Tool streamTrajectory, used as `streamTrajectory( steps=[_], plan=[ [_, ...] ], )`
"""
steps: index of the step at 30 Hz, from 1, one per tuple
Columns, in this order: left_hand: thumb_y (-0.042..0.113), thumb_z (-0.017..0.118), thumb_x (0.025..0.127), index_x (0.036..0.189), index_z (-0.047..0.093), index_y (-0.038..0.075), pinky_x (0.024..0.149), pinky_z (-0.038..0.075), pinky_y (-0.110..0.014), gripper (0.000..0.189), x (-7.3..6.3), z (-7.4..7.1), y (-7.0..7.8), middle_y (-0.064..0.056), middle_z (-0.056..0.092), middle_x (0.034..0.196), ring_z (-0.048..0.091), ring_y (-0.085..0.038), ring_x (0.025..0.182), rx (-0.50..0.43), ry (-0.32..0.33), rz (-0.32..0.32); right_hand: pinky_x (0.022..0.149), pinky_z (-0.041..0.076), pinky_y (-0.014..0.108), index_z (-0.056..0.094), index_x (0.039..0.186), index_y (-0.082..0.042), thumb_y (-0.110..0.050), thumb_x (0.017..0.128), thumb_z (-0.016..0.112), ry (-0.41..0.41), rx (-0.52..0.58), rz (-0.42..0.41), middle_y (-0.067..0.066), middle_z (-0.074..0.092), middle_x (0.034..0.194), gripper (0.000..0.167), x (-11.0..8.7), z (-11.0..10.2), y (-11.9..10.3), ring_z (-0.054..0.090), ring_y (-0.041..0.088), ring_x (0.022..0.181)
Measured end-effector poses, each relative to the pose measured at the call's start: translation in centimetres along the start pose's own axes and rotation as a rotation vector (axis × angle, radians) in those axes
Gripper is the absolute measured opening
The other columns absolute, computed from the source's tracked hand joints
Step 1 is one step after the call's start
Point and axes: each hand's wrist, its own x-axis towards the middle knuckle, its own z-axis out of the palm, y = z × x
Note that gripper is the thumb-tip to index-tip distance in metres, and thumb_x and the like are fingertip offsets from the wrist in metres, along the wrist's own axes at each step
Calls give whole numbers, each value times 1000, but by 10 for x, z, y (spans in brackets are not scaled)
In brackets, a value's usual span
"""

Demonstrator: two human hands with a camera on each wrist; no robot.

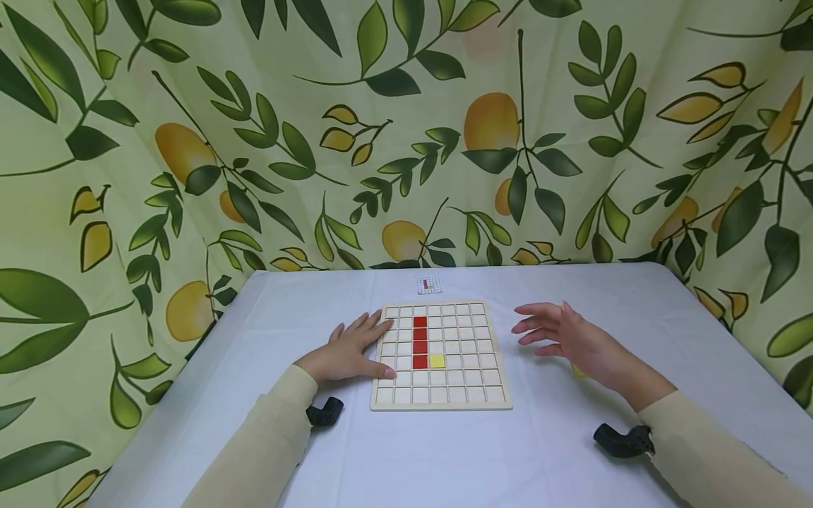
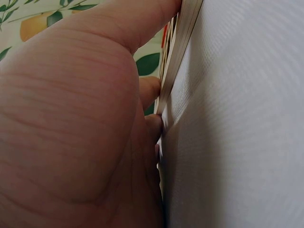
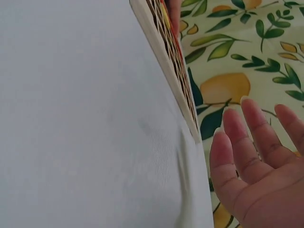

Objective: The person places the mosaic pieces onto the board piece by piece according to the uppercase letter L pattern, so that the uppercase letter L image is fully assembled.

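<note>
A pale wooden grid board (image 1: 470, 393) lies flat on the table. Several red squares (image 1: 420, 342) form a column in it, and one yellow square (image 1: 437, 360) sits beside the lowest red one. My left hand (image 1: 349, 351) rests at the board's left edge, its thumb and fingertips on the rim. In the left wrist view the thumb (image 2: 147, 21) reaches to the wooden edge. To the right of the board my right hand (image 1: 574, 339) is raised over the table with loosely extended fingers, holding nothing. Partly hidden under that hand is a yellow piece (image 1: 578, 371).
Behind the board lies a small card (image 1: 429, 285) printed with a grid that has red and yellow cells. A white cloth covers the table (image 1: 444, 458). A leaf-and-fruit patterned curtain (image 1: 406, 176) hangs along the table's far side. Black wrist-worn devices (image 1: 625, 442) are on both arms.
</note>
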Motion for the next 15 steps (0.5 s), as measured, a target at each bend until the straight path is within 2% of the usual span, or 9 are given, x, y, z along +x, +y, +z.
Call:
streamTrajectory(
  steps=[3,8,11,15],
  plan=[
    [74,82,82,174,31,27,127,-6,-64,116,0,0,-1,-1,12,182,-1,-30,166,-1,2,-5,104,52,43,52,159,-17,-48,118,10,8,-10,-4,22,58,146,66,-8,-8,4,60,35,131],
    [75,82,81,174,31,28,127,-7,-63,116,0,0,0,0,11,182,-2,-29,166,-6,0,-3,103,54,39,49,160,-11,-42,120,11,42,-43,-24,23,58,145,63,-22,-21,9,61,34,128],
    [75,82,82,174,31,29,127,-8,-62,116,0,0,0,0,11,182,-3,-28,166,-5,-4,1,101,55,35,52,156,-15,-40,120,14,95,-78,-2,23,59,143,58,-29,-28,13,63,32,126],
    [75,81,82,175,30,28,126,-8,-63,115,0,0,0,-1,11,182,-2,-28,166,-3,0,4,99,55,30,48,158,-8,-39,121,18,172,-161,44,28,57,146,57,-37,-37,19,64,28,125]
  ],
)
